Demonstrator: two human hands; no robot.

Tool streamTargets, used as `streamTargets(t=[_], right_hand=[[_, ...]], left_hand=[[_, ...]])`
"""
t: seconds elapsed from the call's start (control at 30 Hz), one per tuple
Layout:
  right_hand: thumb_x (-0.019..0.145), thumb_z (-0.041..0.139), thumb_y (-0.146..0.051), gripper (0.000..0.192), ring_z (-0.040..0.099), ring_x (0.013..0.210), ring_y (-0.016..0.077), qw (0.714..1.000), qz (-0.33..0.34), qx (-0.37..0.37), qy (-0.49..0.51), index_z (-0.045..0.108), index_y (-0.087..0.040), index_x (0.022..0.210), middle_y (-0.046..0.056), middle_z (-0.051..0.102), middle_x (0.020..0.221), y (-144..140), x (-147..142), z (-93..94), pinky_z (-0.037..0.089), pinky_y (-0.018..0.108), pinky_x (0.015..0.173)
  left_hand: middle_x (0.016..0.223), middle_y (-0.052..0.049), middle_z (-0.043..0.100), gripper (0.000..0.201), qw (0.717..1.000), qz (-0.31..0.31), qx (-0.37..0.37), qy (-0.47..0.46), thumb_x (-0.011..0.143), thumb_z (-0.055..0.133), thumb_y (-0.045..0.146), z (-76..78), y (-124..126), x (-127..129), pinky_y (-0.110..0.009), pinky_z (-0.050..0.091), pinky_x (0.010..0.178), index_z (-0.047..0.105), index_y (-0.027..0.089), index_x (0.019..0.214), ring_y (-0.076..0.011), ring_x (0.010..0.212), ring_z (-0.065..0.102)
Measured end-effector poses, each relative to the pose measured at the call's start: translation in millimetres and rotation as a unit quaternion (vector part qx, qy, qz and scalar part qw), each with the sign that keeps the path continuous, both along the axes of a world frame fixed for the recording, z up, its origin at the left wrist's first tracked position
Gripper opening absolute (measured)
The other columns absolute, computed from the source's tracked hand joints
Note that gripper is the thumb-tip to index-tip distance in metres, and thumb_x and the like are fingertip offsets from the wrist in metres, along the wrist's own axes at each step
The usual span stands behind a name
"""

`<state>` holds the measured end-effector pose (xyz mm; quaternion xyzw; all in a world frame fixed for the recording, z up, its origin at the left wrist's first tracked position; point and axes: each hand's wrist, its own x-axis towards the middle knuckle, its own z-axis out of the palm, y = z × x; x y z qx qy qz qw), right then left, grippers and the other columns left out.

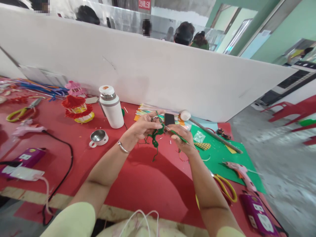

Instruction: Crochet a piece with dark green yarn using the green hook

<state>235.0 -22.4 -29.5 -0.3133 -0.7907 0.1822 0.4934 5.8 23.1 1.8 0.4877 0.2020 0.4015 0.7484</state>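
Where the head view looks down, a table [138, 184] covered in red cloth is seen, backed by a long white partition [158, 75] running from nine o'clock to three o'clock. Above the middle of the table, a twisted green pipe cleaner [155, 138] is pinched in the closed fingers of the left hand [143, 126], which wears a silver bracelet [122, 147] at the wrist. The right hand [181, 136], just at three o'clock of the left, is closed on a straight green stem [179, 136] that joins the same green piece; a small black object [169, 119] is seen just above it, though it cannot be told whether it is held.

At ten o'clock of the hands a white flask [111, 107] is stood upright, with a small metal cup [98, 138] near its foot and a red and yellow lantern ornament [77, 108] beside it. Green-handled scissors [21, 113] and a bundle of coloured pipe cleaners [41, 87] lie towards nine o'clock. At four o'clock a green sheet [222, 158] is spread, carrying a pink glue gun [240, 172]; yellow-handled scissors [225, 187] lie close by. Beyond the table's three o'clock edge a grey floor [283, 171] and red plastic chairs [293, 110] are seen. Heads of other people show above the partition at twelve o'clock, before green walls [291, 26].
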Motion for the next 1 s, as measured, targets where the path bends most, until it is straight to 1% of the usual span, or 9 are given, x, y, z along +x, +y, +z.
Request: streamTargets(t=[0.17,0.33,0.53,0.67,0.77,0.83,0.9,0.93,1.0], right_hand=[[0.099,0.062,-0.046,0.031,0.074,0.112,0.0248,0.999,0.01,0.027,-0.027,0.073,-0.031,0.123,0.008,0.079,0.116,-2,2,5.7,0.06,0.043,0.097],[0.099,0.064,-0.04,0.029,0.074,0.111,0.0234,0.998,0.005,0.024,-0.066,0.073,-0.03,0.125,0.008,0.078,0.117,-7,5,13.7,0.061,0.041,0.097],[0.098,0.065,-0.029,0.033,0.074,0.106,0.0218,0.995,0.051,0.031,-0.085,0.071,-0.031,0.13,0.007,0.078,0.117,-12,7,22.9,0.062,0.038,0.092],[0.098,0.066,-0.034,0.029,0.074,0.103,0.0231,0.994,0.076,-0.025,-0.078,0.074,-0.031,0.125,0.007,0.079,0.113,-17,11,29.1,0.062,0.041,0.091],[0.1,0.062,-0.037,0.023,0.074,0.099,0.0225,0.99,0.101,-0.081,-0.061,0.079,-0.029,0.112,0.006,0.081,0.105,-20,12,31.7,0.061,0.04,0.09],[0.1,0.06,-0.042,0.027,0.073,0.091,0.0217,0.985,0.111,-0.128,-0.017,0.081,-0.027,0.104,0.006,0.081,0.099,-21,8,28.1,0.062,0.039,0.085],[0.099,0.059,-0.051,0.035,0.071,0.078,0.0202,0.975,0.109,-0.184,0.065,0.081,-0.024,0.098,0.007,0.079,0.091,-19,0,19.9,0.062,0.037,0.071],[0.098,0.058,-0.057,0.041,0.069,0.07,0.0192,0.965,0.104,-0.21,0.115,0.08,-0.022,0.096,0.007,0.078,0.085,-18,-6,15.1,0.059,0.034,0.062],[0.097,0.053,-0.063,0.049,0.059,0.053,0.0138,0.946,0.057,-0.247,0.2,0.079,-0.021,0.093,0.004,0.074,0.074,-15,-18,6.9,0.05,0.027,0.047]], left_hand=[[0.064,0.005,0.061,0.08,1.0,0.002,0.009,0.009,0.065,0.088,0.017,2.1,2,-3,-0.018,0.015,0.038,0.062,0.018,0.141,-0.0016,0.041,0.036],[0.065,0.003,0.063,0.081,1.0,0.001,0.005,0.025,0.062,0.088,0.018,2.2,5,-7,-0.019,0.018,0.039,0.064,0.016,0.139,-0.0048,0.045,0.044],[0.068,0.0,0.065,0.077,0.998,-0.036,0.027,0.048,0.061,0.085,0.018,0.2,8,-12,-0.019,0.023,0.042,0.068,0.016,0.136,-0.0074,0.048,0.048],[0.07,-0.005,0.068,0.079,0.995,-0.072,0.036,0.064,0.058,0.084,0.02,1.7,8,-15,-0.021,0.031,0.045,0.069,0.014,0.135,-0.0124,0.053,0.055],[0.075,-0.009,0.071,0.075,0.992,-0.098,0.044,0.067,0.058,0.083,0.021,2.1,7,-15,-0.023,0.036,0.047,0.071,0.013,0.132,-0.015,0.058,0.058],[0.076,-0.009,0.072,0.07,0.991,-0.1,0.054,0.065,0.061,0.084,0.021,1.4,4,-12,-0.024,0.041,0.05,0.073,0.014,0.13,-0.0158,0.059,0.061],[0.078,-0.008,0.073,0.066,0.993,-0.074,0.074,0.056,0.065,0.086,0.022,0.1,0,-5,-0.026,0.047,0.057,0.073,0.016,0.129,-0.0168,0.064,0.065],[0.078,-0.007,0.073,0.065,0.994,-0.048,0.089,0.046,0.065,0.087,0.023,-0.7,-3,0,-0.027,0.049,0.061,0.073,0.017,0.128,-0.0173,0.067,0.067],[0.077,-0.005,0.073,0.06,0.991,0.032,0.121,0.037,0.069,0.087,0.026,-2.4,-6,10,-0.027,0.05,0.064,0.073,0.018,0.127,-0.0159,0.068,0.066]])
